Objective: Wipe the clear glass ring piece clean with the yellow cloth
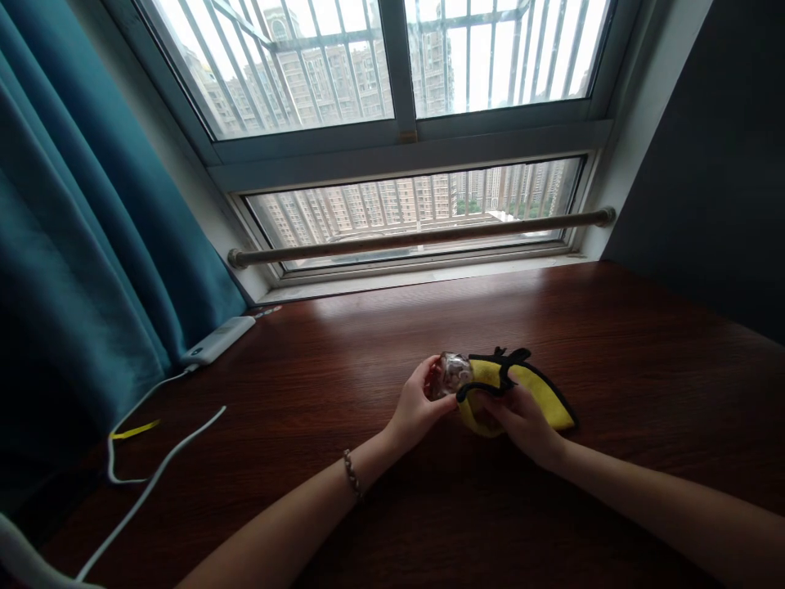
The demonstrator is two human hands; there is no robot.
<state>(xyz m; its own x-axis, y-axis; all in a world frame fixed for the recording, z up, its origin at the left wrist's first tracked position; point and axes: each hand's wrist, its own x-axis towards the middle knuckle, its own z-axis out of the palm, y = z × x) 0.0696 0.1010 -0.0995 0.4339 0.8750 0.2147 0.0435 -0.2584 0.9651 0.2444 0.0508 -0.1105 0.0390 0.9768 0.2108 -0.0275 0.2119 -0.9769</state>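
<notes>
My left hand (pixel 422 399) is closed round a small clear, shiny glass-like object (pixel 455 372), whose exact kind I cannot make out. In my right hand (pixel 526 421) is a yellow cloth (pixel 543 393) with black edging, gripped and bunched between the fingers. The cloth touches the right side of the clear object, and a fold of it hangs below. Part of the cloth trails to the right, over the brown wooden surface (pixel 343 352). My right fingertips are partly hidden in the folds.
A white power strip (pixel 219 341) lies at the left by the blue curtain (pixel 123 221). White cables (pixel 153 483) and a yellow strip (pixel 136 430) are at the lower left. A rail (pixel 423 239) crosses the window at the back; a dark wall (pixel 724 180) stands at the right.
</notes>
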